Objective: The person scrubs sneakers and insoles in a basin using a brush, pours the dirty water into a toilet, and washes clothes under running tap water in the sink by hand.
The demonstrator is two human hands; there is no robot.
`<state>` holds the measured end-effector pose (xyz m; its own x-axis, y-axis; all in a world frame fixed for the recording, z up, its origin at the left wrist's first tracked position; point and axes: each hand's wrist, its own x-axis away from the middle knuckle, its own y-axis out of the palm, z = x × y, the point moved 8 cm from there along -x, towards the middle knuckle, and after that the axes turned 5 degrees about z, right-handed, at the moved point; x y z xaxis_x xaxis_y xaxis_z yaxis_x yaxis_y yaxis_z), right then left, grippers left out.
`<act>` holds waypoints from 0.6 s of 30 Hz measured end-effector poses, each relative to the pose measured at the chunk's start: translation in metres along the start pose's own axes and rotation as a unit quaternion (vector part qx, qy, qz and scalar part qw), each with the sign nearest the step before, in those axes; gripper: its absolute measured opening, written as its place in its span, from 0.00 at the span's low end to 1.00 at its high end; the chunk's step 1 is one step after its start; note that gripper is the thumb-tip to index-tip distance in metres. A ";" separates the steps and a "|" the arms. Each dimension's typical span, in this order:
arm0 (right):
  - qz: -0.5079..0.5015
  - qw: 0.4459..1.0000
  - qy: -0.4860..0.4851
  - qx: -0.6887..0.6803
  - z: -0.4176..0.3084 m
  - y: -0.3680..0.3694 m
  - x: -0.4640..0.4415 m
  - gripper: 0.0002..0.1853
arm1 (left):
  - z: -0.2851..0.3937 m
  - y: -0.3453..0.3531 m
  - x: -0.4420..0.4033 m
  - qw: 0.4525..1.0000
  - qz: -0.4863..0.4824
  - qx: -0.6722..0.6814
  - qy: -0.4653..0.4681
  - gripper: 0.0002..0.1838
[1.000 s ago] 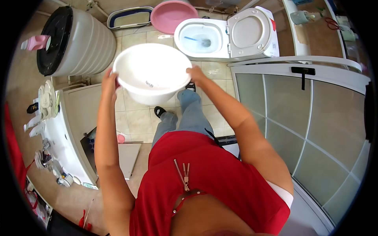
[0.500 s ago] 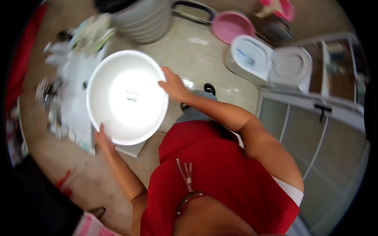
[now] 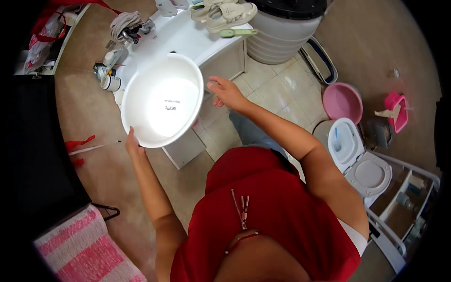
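A round white basin point(image 3: 162, 101) with dark lettering inside is over the front of the white sink counter point(image 3: 188, 35), its inside facing me. My left hand point(image 3: 135, 142) grips the basin's lower rim, thumb on the inner side. Just right of the basin, my right hand point(image 3: 225, 91) is off the rim, its fingers apart and slightly curled, holding nothing. The faucet point(image 3: 148, 26), draped with a grey cloth point(image 3: 125, 23), is behind the basin. Pale shoes point(image 3: 230, 18) and a green brush point(image 3: 238, 33) lie at the counter's right end.
A large ribbed barrel point(image 3: 277, 40) with a black lid stands right of the counter. Farther right are a pink basin point(image 3: 343, 103), an open toilet point(image 3: 345, 141) and shelves point(image 3: 406, 202). An open cabinet door point(image 3: 184, 149) juts out below the white basin. Bottles point(image 3: 110, 83) stand on the counter's left.
The view has turned left toward the sink. The white basin has moved from above the floor to the counter. My right hand has let go of its rim; my left hand still holds it.
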<state>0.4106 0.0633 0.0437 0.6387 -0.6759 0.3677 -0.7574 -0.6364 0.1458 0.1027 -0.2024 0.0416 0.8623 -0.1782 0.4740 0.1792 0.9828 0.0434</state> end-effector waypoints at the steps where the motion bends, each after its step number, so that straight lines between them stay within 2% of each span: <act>1: -0.003 1.000 -0.012 0.016 -0.004 0.002 -0.017 0.28 | 0.008 0.005 -0.011 1.000 0.025 -0.006 0.011 0.25; 5: -0.006 0.997 -0.047 0.063 -0.020 0.002 -0.096 0.26 | 0.022 0.032 -0.074 0.999 0.028 0.042 -0.004 0.25; 9: 0.030 0.986 -0.092 0.137 -0.029 -0.010 -0.188 0.23 | 0.013 0.047 -0.148 0.996 0.049 0.014 -0.076 0.23; 10: 0.039 0.980 -0.100 0.166 -0.035 -0.013 -0.210 0.23 | 0.011 0.048 -0.162 0.992 0.079 0.010 -0.096 0.21; 15: 0.050 0.950 -0.122 0.282 -0.068 -0.002 -0.308 0.21 | 0.001 0.074 -0.190 0.985 0.140 0.045 -0.092 0.19; 18: 0.044 0.938 -0.135 0.317 -0.088 0.020 -0.356 0.20 | -0.014 0.089 -0.208 0.985 0.119 0.080 -0.099 0.19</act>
<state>0.1560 0.3237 -0.0039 0.6531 -0.7515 0.0935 -0.6315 -0.6086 -0.4805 -0.0536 -0.0784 -0.0657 0.7592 0.0552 0.6485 -0.1073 0.9934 0.0411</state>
